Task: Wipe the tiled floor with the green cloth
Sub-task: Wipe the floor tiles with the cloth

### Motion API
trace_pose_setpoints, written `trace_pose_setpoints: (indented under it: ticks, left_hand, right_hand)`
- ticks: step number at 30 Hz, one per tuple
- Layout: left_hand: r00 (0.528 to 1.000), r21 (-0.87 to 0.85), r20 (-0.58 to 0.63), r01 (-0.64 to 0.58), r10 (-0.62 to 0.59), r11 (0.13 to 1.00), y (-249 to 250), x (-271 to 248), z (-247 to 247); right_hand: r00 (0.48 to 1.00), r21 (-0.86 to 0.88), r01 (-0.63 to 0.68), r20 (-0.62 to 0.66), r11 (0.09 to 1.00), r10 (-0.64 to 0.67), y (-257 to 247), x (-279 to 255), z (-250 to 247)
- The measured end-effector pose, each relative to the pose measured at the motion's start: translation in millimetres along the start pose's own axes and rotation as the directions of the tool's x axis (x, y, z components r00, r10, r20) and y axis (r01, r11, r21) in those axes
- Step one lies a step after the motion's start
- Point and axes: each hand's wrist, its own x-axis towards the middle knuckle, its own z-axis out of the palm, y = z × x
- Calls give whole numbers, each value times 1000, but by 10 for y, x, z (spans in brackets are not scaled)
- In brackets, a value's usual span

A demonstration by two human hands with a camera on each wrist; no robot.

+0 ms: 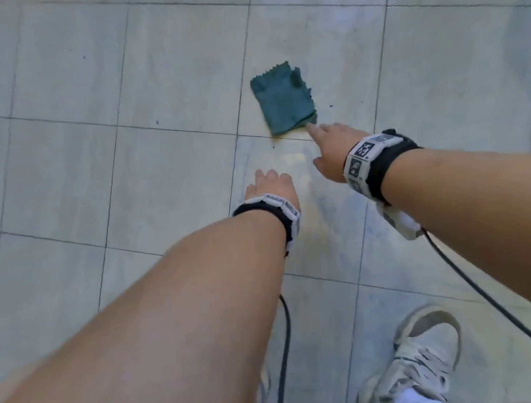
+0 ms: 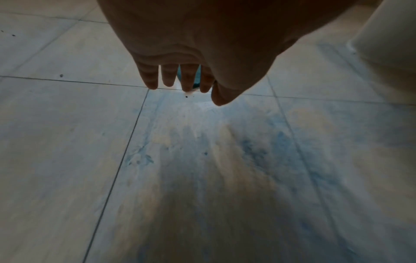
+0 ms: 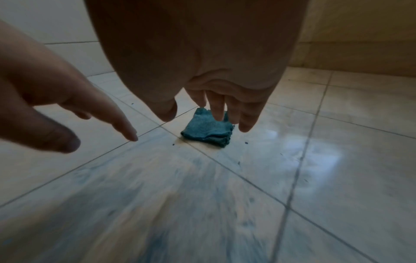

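Below, each element is labelled.
Green cloth [image 1: 284, 103]: folded and laid flat on the tiled floor [image 1: 166, 184], just ahead of the right hand, across a grout line.
Right hand [image 1: 330, 150]: fingers extended and spread; a fingertip is seen at the cloth's near corner, but contact cannot be confirmed; nothing is gripped.
Left hand [image 1: 271, 188]: held beside and behind the right hand, fingers [image 2: 167, 76] straight and slightly apart, nothing held.
Sneaker [image 1: 416, 365]: seen behind the right forearm.
Cables [image 1: 284, 360]: trailed from both wristbands.
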Motion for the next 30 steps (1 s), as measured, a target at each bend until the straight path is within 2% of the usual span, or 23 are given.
trace_pose_setpoints:
  ticks: [2, 4, 7, 10, 14, 17, 18, 20, 23, 26, 30]
  left_hand:
    - [995, -45, -93, 38, -42, 998, 39, 348, 96]
    - [975, -134, -219, 20, -49, 991, 105, 711, 244]
    - [926, -173, -376, -19, -48, 985, 105, 960, 413]
    - [938, -150, -347, -47, -8, 988, 65, 801, 529]
    - [948, -114, -318, -55, 16, 992, 106, 756, 631]
    - [944, -78, -324, -91, 61, 993, 237, 939, 604]
    - [943, -57, -320, -111, 87, 992, 275, 1008, 548]
    - [946, -8, -303, -126, 118, 992, 280, 1071, 424]
    - [963, -7, -265, -55, 51, 998, 240, 1056, 260]
    - [977, -18, -213, -11, 7, 1000, 204, 1181, 265]
    - [983, 9, -181, -37, 38, 999, 136, 1330, 278]
  right_hand:
    - [999, -79, 4, -51, 997, -8, -19, 492, 10]
    - [996, -175, 9, -89, 984, -25, -11, 926, 36]
    - [994, -283, 31, -96, 959, -60, 19, 1128, 162]
    - [996, -252, 52, -62, 966, -70, 102, 747, 387]
    - [978, -229, -57, -211, 972, 8, 270, 368, 602]
    - [934, -147, -43, -357, 988, -12, 449, 407, 725]
    - [930, -122, -33, -366, 992, -14, 494, 426, 729]
    - [948, -99, -18, -317, 995, -14, 493, 424, 716]
    - [970, -131, -4, -242, 991, -28, 397, 477, 725]
    - [970, -72, 4, -241, 997, -21, 332, 699, 847]
    - [962, -15, 5, -273, 1000, -9, 264, 879, 1041]
